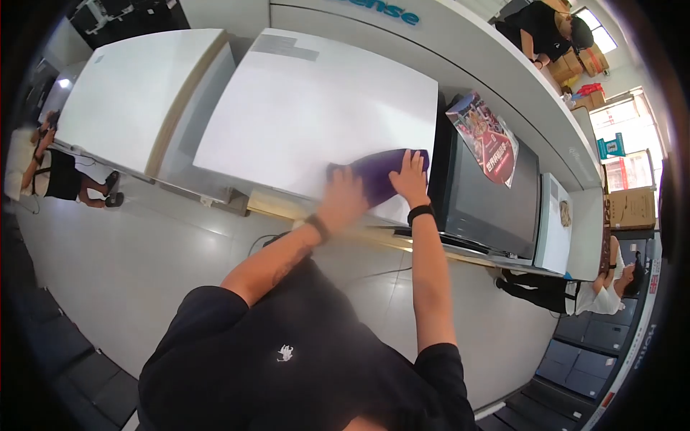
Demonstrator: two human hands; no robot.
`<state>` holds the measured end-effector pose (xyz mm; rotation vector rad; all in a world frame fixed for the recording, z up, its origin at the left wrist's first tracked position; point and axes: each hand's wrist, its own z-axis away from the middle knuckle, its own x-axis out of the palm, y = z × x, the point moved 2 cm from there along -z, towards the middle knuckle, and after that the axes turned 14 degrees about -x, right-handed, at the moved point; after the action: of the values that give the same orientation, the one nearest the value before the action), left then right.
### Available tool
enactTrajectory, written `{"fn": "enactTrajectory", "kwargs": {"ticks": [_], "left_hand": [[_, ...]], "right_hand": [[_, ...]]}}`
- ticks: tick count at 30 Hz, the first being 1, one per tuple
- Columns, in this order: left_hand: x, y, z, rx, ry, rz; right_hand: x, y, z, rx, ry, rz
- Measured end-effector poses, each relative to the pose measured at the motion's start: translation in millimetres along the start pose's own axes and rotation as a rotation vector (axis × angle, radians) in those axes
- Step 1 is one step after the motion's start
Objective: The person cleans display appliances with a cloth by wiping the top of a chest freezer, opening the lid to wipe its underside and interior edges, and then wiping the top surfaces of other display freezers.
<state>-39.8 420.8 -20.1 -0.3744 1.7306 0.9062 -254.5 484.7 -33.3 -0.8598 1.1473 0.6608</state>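
Note:
A purple cloth (379,174) lies on the front right part of a large white appliance top (323,108), bunched into a strip. At the cloth's right end my right hand (412,176) rests flat with its fingers stretched out. Motion blurs my left hand (343,201), which is on or against the cloth's left end; how its fingers are set is too smeared to make out.
A second white appliance (133,93) stands left. To the right is a dark-topped appliance (492,201) with a red leaflet (489,140). People are at the far left (57,172), upper right (539,32) and right (589,291). A cable crosses the floor.

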Motion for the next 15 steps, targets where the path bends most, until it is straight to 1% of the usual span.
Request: {"fn": "enactTrajectory", "kwargs": {"ticks": [3, 4, 7, 9, 12, 15], "left_hand": [[-2.7, 28.0, -22.0, 0.021, -0.175, 0.124], [3.8, 35.5, -24.3, 0.046, -0.187, 0.134], [13.0, 46.5, -38.6, 0.110, -0.184, 0.146], [8.2, 50.5, -41.0, 0.139, -0.158, 0.149], [11.1, 52.9, -42.6, 0.085, -0.073, 0.199], [12.2, 43.3, -39.6, 0.052, -0.161, 0.074]], "right_hand": [[-24.0, 18.3, -30.6, 0.043, 0.006, 0.025], [-24.2, 29.0, -40.4, 0.055, 0.000, 0.044], [-24.1, 53.7, -76.5, 0.058, 0.054, 0.132], [-22.8, 58.5, -78.6, 0.055, 0.062, 0.148], [-24.1, 55.1, -79.5, 0.035, 0.090, 0.137], [-28.2, 34.7, -69.1, 0.053, 0.002, 0.163]]}}
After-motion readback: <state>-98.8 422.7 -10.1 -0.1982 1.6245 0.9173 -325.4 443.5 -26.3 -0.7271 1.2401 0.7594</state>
